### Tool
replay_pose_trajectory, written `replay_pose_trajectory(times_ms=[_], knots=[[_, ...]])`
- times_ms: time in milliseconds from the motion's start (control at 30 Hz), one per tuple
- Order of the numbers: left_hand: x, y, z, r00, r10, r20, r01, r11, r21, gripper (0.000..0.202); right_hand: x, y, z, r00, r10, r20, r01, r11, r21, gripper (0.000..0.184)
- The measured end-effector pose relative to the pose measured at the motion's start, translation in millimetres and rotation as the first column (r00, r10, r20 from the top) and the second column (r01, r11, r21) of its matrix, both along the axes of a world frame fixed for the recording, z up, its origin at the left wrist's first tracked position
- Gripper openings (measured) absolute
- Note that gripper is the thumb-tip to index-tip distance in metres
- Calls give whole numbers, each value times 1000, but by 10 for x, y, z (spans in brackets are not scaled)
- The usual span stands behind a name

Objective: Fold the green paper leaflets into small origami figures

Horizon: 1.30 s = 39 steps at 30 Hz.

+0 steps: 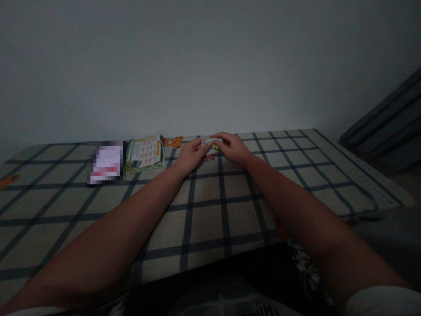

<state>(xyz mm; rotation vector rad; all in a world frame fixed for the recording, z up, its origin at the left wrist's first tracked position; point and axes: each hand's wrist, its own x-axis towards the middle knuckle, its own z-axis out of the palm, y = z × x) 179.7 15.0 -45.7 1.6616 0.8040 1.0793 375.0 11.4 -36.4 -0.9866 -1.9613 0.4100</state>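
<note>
Since the checked tablecloth (207, 193) covers the whole work surface, everything lies on its fabric or is held just over it. Far left, an orange printed figure (8, 181) is part of the cloth, cut by the frame edge. Next, a pixelated slab, probably a phone (108, 160), lies flat with a pale lit face; presumably parked to the side, out of the arms' way. Just right of it, a stack of printed leaflets (144, 152) sits near the wall (197, 66), edges loosely fanned, likely grouped there to stay within reach. Then a teddy-bear print (173, 142) on the cloth.

At centre, left hand (191, 156) grasps one side of a small green-and-white printed piece (213, 148); folded paper or cards, can't tell. Right hand (236, 148) grips the other side, fingers curled over the far edge. Thumbs on the near face, fingers behind: probably two-sided support so the thin thing doesn't slip or splay. Hidden fingertips: contact unclear. Far right, dark draped fabric (391, 118) hangs beyond the table end.
</note>
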Motion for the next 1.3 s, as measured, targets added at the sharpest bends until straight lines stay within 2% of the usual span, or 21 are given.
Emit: replay_pose_trajectory(times_ms=[267,633,900,1067,1300], knots=[[-17,14,-26,999,49,-16,-48,998,49,55,15,23,-24,999,-49,12,50,998,-34,37],[-19,14,-35,994,98,-56,-96,995,40,52,-1,9,3,1000,-22,19,23,998,-53,30],[-42,-4,-20,980,169,-110,-150,976,159,46,-1,19,-2,1000,15,6,-14,997,-71,28],[-55,34,-34,951,254,-175,-203,943,263,45,4,32,-17,1000,27,-8,-27,997,-69,27],[-60,41,-41,951,231,-208,-164,941,295,42,20,33,-14,999,34,14,-33,996,-82,29]])
